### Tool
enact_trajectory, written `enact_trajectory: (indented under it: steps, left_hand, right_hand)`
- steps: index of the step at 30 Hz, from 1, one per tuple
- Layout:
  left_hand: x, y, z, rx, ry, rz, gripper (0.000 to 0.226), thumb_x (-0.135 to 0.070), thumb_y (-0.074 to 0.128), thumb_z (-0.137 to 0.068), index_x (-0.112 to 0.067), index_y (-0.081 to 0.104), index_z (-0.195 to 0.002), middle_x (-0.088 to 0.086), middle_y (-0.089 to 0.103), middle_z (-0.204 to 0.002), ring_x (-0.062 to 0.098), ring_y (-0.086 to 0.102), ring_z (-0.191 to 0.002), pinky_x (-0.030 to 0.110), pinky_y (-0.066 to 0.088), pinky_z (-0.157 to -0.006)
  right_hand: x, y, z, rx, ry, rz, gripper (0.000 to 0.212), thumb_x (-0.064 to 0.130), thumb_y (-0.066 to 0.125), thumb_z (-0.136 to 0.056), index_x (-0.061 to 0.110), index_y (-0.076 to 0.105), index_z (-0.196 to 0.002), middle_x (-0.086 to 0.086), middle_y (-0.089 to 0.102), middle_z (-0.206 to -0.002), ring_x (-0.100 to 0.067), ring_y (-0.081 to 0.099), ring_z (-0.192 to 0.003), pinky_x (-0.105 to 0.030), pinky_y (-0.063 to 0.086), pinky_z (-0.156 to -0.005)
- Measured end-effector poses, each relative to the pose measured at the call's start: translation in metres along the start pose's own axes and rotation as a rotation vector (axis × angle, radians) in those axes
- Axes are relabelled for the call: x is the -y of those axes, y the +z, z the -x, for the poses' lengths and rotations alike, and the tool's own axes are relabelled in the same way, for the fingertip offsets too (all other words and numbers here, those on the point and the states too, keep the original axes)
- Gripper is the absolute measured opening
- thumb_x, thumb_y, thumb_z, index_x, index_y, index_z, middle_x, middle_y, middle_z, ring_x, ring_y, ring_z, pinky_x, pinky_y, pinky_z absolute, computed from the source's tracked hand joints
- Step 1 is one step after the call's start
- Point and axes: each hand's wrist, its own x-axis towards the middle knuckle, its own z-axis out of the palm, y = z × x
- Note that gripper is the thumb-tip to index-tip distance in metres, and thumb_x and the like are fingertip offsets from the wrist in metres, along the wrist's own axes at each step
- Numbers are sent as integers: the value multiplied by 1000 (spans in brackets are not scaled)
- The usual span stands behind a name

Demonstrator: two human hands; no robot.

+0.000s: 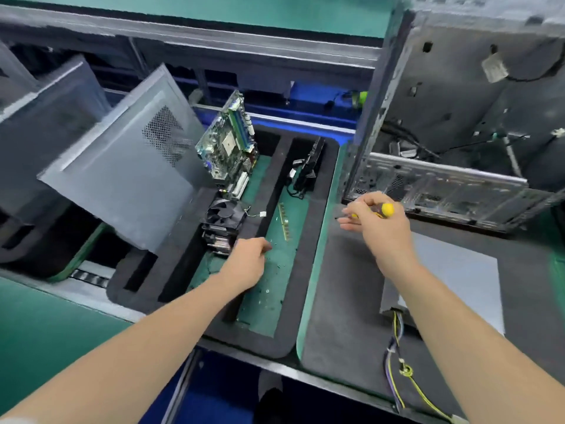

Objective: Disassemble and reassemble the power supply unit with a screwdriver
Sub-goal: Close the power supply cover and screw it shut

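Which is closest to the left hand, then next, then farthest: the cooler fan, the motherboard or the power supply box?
1. CPU cooler fan: right beside the left hand, in the foam tray.
2. Motherboard: standing up behind the cooler.
3. Power supply unit: across on the grey mat, far right.

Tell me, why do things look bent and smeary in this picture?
Head view: the wide-angle lens bows the straight edges of the computer case; the grey side panel at left is motion-smeared; the right hand gripping the screwdriver is soft.
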Motion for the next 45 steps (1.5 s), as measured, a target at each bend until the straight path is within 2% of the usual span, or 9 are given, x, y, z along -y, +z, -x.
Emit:
enact_trajectory:
  steps: [6, 11, 19, 23, 26, 28, 30, 34, 45]
  left_hand:
    - [-9, 36, -36, 133, 25, -188, 15, -1, 54, -96, -1, 52, -112, 18, 47, -111, 17, 53, -102, 25, 44, -82]
    - [-11, 57, -70, 55, 42, -373, 34, 7, 52, -95, 2, 45, -129, 19, 50, -127, 34, 62, -110, 39, 54, -86]
    - [-16, 52, -73, -99, -192, 31, 45, 8, 69, -82, -6, 55, -122, 8, 59, -121, 14, 70, -105, 24, 56, -86]
    - [-18, 51, -67, -109, -158, 96, 40, 7, 63, -87, -4, 49, -124, 8, 53, -122, 14, 64, -111, 25, 56, -90]
    - [-29, 30, -57, -73, -10, -183, 23, 1, 41, -94, -13, 50, -110, 2, 43, -98, 13, 53, -102, 19, 46, -82]
    - [-58, 19, -46, -92, -85, 321, 21, 5, 39, -96, -12, 48, -105, 4, 40, -94, 16, 48, -88, 17, 35, -65]
    - [-82, 6, -39, -179, 56, 190, 18, 3, 50, -100, -14, 45, -99, 2, 53, -92, 15, 48, -72, 24, 36, -58]
    - [-145, -8, -14, -98, 300, 459, 27, -7, 72, -93, -22, 50, -91, 2, 70, -80, 19, 67, -69, 31, 55, -69]
    - [-241, 12, 26, 115, 429, 1138, 37, 1, 78, -73, -24, 50, -77, 4, 71, -84, 24, 70, -82, 26, 56, -78]
  right_hand:
    - [-23, 16, -15, -6, 22, 62, 13, 34, 72, -79, 21, 72, -82, -2, 79, -85, -24, 80, -82, -55, 60, -93]
    - [-17, 3, -15, -23, -44, 56, 12, 28, 74, -85, 17, 70, -86, -8, 77, -91, -28, 79, -86, -60, 58, -94]
    - [-2, -28, -19, -16, -83, -21, 10, 17, 72, -91, 8, 68, -89, -21, 73, -100, -32, 78, -89, -54, 62, -91]
    - [-3, -41, -20, -9, -45, -113, 12, 17, 72, -88, 6, 67, -91, -21, 75, -97, -37, 78, -87, -48, 64, -84]
    - [-3, -54, -20, -32, -25, -156, 11, 10, 70, -91, 4, 62, -94, -19, 77, -90, -38, 77, -81, -40, 64, -69]
    - [-2, -63, -21, -65, -23, -147, 11, 6, 68, -90, 4, 58, -95, -16, 78, -85, -34, 74, -72, -36, 59, -57]
    - [2, -76, -21, -111, -30, -136, 12, 3, 66, -87, 6, 57, -94, -10, 74, -75, -31, 70, -62, -34, 52, -50]
    - [16, -105, -18, -170, -52, -178, 14, 6, 67, -87, 10, 54, -90, -14, 60, -64, -33, 67, -52, -32, 47, -44]
    - [56, -165, 15, -201, -273, -302, 26, 13, 69, -82, 5, 47, -72, -17, 60, -62, -34, 59, -42, -30, 43, -40]
